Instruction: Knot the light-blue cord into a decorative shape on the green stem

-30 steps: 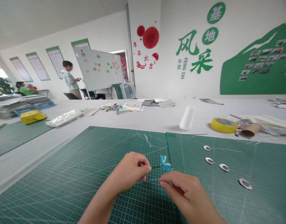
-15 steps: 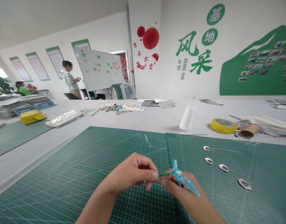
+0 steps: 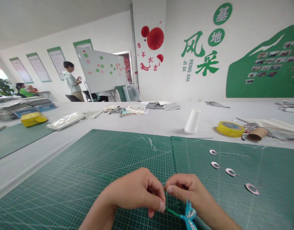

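Thumb and fingers of my left hand (image 3: 142,191) are pinched at the free end of a thin green stem (image 3: 174,212). At the stem's other end hangs a blue ornament (image 3: 189,214), made of looped petal- or wing-like shapes with whitish beads, low over the cutting mat. My right hand (image 3: 189,190) is just above and to the right of it, thumb and forefinger closed together. A tiny orange-brown bit shows at those fingertips; what they grip is too small to tell. Several pale ring-shaped pieces (image 3: 230,172) with thin tails lie on the mat to the right.
Two green cutting mats (image 3: 127,147) meet under my hands, with loose white thread (image 3: 151,144) on the left one. Behind stand a white thread cone (image 3: 192,121), yellow tape (image 3: 230,129) and a cardboard tube (image 3: 257,134). A person (image 3: 72,81) stands near the whiteboard (image 3: 104,67).
The blue ornament has swung down and left my right hand's grip. My left hand has lowered slightly with the green stem, while my right hand has turned, its fingertips now above the stem.
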`<state>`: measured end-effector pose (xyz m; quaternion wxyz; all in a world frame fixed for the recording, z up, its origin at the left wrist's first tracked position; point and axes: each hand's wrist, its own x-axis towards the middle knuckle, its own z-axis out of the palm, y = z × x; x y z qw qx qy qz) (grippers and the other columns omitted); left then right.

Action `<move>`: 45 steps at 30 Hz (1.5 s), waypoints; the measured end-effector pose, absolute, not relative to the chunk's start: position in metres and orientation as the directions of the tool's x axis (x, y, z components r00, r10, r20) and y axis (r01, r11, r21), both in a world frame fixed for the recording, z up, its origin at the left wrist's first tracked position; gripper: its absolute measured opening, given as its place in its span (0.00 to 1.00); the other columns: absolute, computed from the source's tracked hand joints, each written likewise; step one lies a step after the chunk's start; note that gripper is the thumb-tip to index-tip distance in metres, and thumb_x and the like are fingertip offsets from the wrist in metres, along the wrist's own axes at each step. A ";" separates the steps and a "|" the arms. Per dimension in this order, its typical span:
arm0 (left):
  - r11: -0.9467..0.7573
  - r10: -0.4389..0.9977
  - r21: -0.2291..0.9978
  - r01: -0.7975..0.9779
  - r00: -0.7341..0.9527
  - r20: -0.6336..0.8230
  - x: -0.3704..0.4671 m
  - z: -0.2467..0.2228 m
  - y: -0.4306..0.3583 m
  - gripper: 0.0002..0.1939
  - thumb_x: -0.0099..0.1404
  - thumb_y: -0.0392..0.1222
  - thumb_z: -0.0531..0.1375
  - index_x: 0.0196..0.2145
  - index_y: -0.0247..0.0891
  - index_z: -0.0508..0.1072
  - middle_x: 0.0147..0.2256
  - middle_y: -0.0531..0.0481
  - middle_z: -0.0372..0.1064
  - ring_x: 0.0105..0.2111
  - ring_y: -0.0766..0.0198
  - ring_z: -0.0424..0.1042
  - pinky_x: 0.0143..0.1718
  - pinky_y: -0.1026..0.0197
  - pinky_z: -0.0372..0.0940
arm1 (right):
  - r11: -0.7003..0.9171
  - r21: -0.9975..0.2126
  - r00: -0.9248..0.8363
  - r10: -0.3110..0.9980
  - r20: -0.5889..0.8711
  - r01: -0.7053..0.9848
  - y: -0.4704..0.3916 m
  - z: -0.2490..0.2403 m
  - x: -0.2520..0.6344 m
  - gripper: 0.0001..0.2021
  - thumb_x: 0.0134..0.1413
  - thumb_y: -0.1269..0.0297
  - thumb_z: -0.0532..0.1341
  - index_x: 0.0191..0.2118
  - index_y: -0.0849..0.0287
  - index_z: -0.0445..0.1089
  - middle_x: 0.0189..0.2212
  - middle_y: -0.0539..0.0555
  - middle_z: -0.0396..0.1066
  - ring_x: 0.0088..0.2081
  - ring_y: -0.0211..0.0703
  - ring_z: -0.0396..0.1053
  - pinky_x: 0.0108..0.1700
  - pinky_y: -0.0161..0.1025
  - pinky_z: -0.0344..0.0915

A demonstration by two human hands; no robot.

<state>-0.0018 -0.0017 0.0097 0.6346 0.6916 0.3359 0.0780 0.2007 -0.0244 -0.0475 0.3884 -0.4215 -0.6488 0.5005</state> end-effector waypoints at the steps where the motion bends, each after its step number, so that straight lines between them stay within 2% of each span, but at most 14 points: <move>1: 0.013 0.570 0.923 0.385 0.756 -0.323 -0.002 0.009 -0.002 0.03 0.54 0.37 0.62 0.25 0.36 0.75 0.17 0.57 0.64 0.17 0.72 0.61 0.20 0.70 0.54 | 0.146 -0.975 -0.346 0.935 0.080 0.170 -0.024 -0.047 0.202 0.13 0.50 0.56 0.63 0.25 0.61 0.75 0.18 0.47 0.61 0.23 0.36 0.54 0.26 0.34 0.50; 9: -0.091 0.637 0.850 0.519 0.686 -0.351 0.002 0.011 -0.004 0.04 0.52 0.35 0.59 0.22 0.37 0.74 0.16 0.58 0.62 0.16 0.72 0.56 0.19 0.69 0.52 | 0.137 -0.957 -0.351 0.936 0.040 0.255 -0.024 -0.040 0.206 0.14 0.52 0.55 0.61 0.27 0.62 0.73 0.17 0.44 0.55 0.21 0.34 0.49 0.23 0.33 0.47; 13: -0.100 0.669 0.823 0.560 0.650 -0.361 0.005 0.010 -0.006 0.05 0.51 0.35 0.58 0.21 0.37 0.72 0.15 0.57 0.62 0.16 0.71 0.58 0.19 0.69 0.52 | 0.187 -0.910 -0.315 0.947 0.066 0.371 -0.030 -0.031 0.200 0.12 0.54 0.60 0.59 0.26 0.61 0.73 0.17 0.44 0.53 0.21 0.34 0.50 0.23 0.33 0.47; 16: -0.107 0.685 0.812 0.573 0.635 -0.358 0.006 0.009 -0.006 0.05 0.50 0.35 0.57 0.20 0.37 0.72 0.16 0.57 0.63 0.17 0.70 0.59 0.19 0.69 0.52 | 0.265 -0.836 -0.276 0.951 0.142 0.481 -0.036 -0.024 0.195 0.11 0.54 0.63 0.58 0.25 0.59 0.73 0.16 0.45 0.55 0.21 0.35 0.53 0.24 0.33 0.49; 20: -0.146 0.700 0.800 0.582 0.632 -0.332 0.006 0.008 -0.005 0.05 0.50 0.35 0.57 0.19 0.37 0.70 0.16 0.57 0.63 0.16 0.71 0.57 0.18 0.68 0.51 | 0.377 -0.733 -0.303 0.922 0.241 0.566 -0.043 -0.023 0.192 0.10 0.55 0.65 0.58 0.26 0.57 0.74 0.17 0.46 0.62 0.21 0.36 0.58 0.25 0.33 0.53; 25: -0.160 0.726 0.787 0.596 0.611 -0.315 0.006 0.008 -0.005 0.06 0.51 0.35 0.56 0.18 0.36 0.70 0.16 0.56 0.64 0.16 0.71 0.57 0.18 0.67 0.50 | 0.458 -0.683 -0.351 0.886 0.302 0.569 -0.046 -0.026 0.193 0.10 0.58 0.65 0.57 0.29 0.56 0.73 0.21 0.48 0.70 0.24 0.37 0.65 0.26 0.33 0.57; 29: -0.181 0.772 0.789 0.587 0.582 -0.256 0.004 0.005 -0.001 0.08 0.53 0.36 0.56 0.21 0.35 0.72 0.16 0.56 0.64 0.16 0.71 0.56 0.18 0.67 0.50 | 0.485 -0.660 -0.359 0.873 0.330 0.574 -0.047 -0.025 0.193 0.11 0.59 0.65 0.56 0.29 0.56 0.73 0.21 0.48 0.70 0.24 0.37 0.66 0.26 0.34 0.58; 36: -0.168 0.833 0.822 0.545 0.524 -0.177 -0.005 0.003 0.008 0.08 0.56 0.39 0.56 0.22 0.35 0.72 0.18 0.54 0.67 0.18 0.70 0.58 0.20 0.67 0.52 | 0.497 -0.649 -0.344 0.868 0.358 0.577 -0.047 -0.026 0.193 0.12 0.61 0.65 0.54 0.30 0.55 0.72 0.22 0.49 0.71 0.24 0.38 0.68 0.27 0.35 0.60; 45: -0.105 0.896 0.859 0.501 0.423 -0.137 -0.001 0.011 0.009 0.08 0.58 0.41 0.57 0.25 0.34 0.72 0.19 0.54 0.67 0.19 0.69 0.58 0.23 0.66 0.52 | 0.477 -0.682 -0.335 0.878 0.341 0.554 -0.049 -0.034 0.191 0.13 0.63 0.64 0.50 0.38 0.54 0.73 0.29 0.51 0.74 0.29 0.42 0.72 0.33 0.36 0.65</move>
